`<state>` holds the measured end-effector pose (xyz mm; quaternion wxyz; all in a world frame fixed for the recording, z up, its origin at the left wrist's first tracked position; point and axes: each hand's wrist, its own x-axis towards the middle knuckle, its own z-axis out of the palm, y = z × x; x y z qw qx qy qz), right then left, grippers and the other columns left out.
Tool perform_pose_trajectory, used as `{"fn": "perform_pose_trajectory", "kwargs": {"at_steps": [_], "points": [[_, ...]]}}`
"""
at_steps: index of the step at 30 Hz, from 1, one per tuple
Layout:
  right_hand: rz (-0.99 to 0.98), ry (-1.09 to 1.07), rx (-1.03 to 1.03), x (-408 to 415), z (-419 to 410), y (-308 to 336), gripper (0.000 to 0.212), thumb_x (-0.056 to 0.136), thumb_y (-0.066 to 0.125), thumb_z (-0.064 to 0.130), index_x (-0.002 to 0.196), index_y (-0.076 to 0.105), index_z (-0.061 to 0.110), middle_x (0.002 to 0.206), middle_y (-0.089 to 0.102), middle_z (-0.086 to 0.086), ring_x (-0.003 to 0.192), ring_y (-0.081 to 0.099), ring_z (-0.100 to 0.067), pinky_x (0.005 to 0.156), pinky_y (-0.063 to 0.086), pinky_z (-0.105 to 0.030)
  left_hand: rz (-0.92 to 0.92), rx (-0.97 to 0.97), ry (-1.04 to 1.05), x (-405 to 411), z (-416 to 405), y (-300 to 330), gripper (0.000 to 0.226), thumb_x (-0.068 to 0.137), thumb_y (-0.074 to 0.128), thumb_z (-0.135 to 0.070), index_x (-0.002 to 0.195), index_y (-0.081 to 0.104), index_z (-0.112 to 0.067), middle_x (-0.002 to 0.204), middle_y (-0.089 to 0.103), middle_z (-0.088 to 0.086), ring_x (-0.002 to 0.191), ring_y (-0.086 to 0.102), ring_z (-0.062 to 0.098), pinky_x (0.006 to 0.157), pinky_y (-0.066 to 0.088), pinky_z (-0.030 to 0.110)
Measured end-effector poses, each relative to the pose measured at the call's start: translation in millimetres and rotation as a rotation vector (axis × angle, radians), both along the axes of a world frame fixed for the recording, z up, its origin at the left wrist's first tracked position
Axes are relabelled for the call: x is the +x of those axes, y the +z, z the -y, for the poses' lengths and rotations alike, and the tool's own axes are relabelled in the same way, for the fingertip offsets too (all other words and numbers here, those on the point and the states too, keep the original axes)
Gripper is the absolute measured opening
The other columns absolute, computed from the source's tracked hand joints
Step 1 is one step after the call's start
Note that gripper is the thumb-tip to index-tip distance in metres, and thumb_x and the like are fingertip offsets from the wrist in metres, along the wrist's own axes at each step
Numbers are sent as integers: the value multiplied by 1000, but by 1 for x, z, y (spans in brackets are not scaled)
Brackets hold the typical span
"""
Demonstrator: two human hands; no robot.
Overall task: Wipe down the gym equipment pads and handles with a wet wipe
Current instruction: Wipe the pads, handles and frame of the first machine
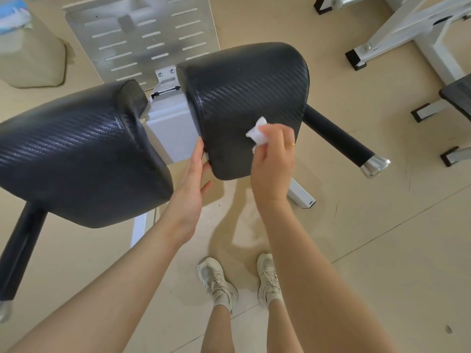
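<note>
Black, ribbed vinyl covers the right pad (244, 98), and everything here is placed from it. The right hand (274, 159) pinches a crumpled white wipe (257, 133) between thumb and curled fingers, holding it against the near, lower face of that pad. The left hand (190, 184) is at the pad's near left edge, fingers straight and close together, their tips touching the edge, nothing gripped. Left of the pad, across a white metal block (170, 123), sits the matching left pad (76, 154). A black handle (339, 138) with a silver end cap sticks out from under the pad to its right; another handle (20, 253) slants down below the left pad. Beyond the pad lies a slotted grey footplate (142, 34). Below the pad, on the beige floor (382, 250), stand two pale sneakers (216, 281).
</note>
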<state>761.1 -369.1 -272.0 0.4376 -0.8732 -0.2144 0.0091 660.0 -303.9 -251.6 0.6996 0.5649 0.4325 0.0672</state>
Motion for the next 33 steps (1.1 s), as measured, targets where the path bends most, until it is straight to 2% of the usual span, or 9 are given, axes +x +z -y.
{"fn": "perform_pose_trajectory", "kwargs": {"at_steps": [4, 8, 15, 20, 23, 25, 28, 31, 33], "points": [[-30, 139, 5, -22, -14, -6, 12, 86, 50, 10, 90, 61, 13, 93, 57, 10, 80, 42, 0, 70, 33, -11, 12, -19, 74, 4, 8, -1, 43, 94, 21, -59, 136, 26, -54, 123, 42, -43, 123, 37, -12, 108, 31, 25], [-59, 401, -73, -33, 7, -19, 20, 88, 45, 10, 94, 64, 9, 98, 55, 3, 85, 42, -6, 70, 33, -10, -29, 66, 91, 6, 21, -9, 52, 89, 20, -66, 139, 14, -54, 150, 20, -25, 138, 21, 0, 116, 22, 38], [-9, -110, -47, 64, 40, -11, 16, 89, 47, 3, 99, 59, 3, 105, 53, -9, 85, 51, -15, 73, 39, -6, -113, 128, 90, 11, 39, -21, 51, 84, 14, -72, 133, 4, -63, 151, 10, -30, 141, 16, 4, 116, 15, 41], [22, 74, -184, 34, 21, -26, 11, 85, 50, 19, 81, 58, 24, 80, 50, 27, 78, 49, -3, 69, 41, -14, -130, 151, 140, 13, 45, -27, 58, 81, 14, -75, 136, 6, -61, 149, 14, -32, 139, 16, -3, 116, 14, 39], [-74, 397, -101, -7, 28, -41, 20, 82, 50, 7, 89, 62, 20, 101, 57, 6, 96, 51, -21, 76, 42, -31, -139, 185, 142, 15, 51, -28, 59, 81, 16, -74, 137, 4, -58, 152, 12, -28, 139, 16, -2, 117, 16, 40], [-95, 583, -234, -17, 39, -49, 23, 85, 52, 4, 104, 60, 14, 114, 55, -4, 104, 49, -22, 75, 38, -26, -149, 178, 152, 15, 52, -26, 60, 79, 16, -74, 136, 5, -59, 152, 13, -26, 139, 18, 0, 117, 17, 42], [-139, 334, -148, 6, 55, -51, 21, 89, 49, 7, 103, 61, 15, 101, 50, 8, 87, 45, 0, 73, 34, -15, -160, 164, 145, 17, 50, -24, 63, 73, 17, -83, 132, 5, -64, 151, 15, -28, 139, 18, 1, 115, 17, 44], [-83, -75, -121, 41, 61, -42, 17, 91, 45, 2, 100, 58, 7, 98, 48, 3, 78, 45, 0, 68, 36, -5, -159, 162, 147, 18, 49, -23, 53, 80, 17, -77, 130, 5, -66, 151, 15, -28, 140, 19, 3, 115, 20, 44], [-100, -69, -103, 47, 54, -40, 18, 92, 42, 1, 100, 57, 7, 95, 48, 6, 77, 45, 13, 64, 34, 2, -149, 167, 152, 18, 50, -25, 51, 84, 18, -73, 132, 6, -64, 150, 17, -28, 139, 21, 2, 115, 22, 40]]}}
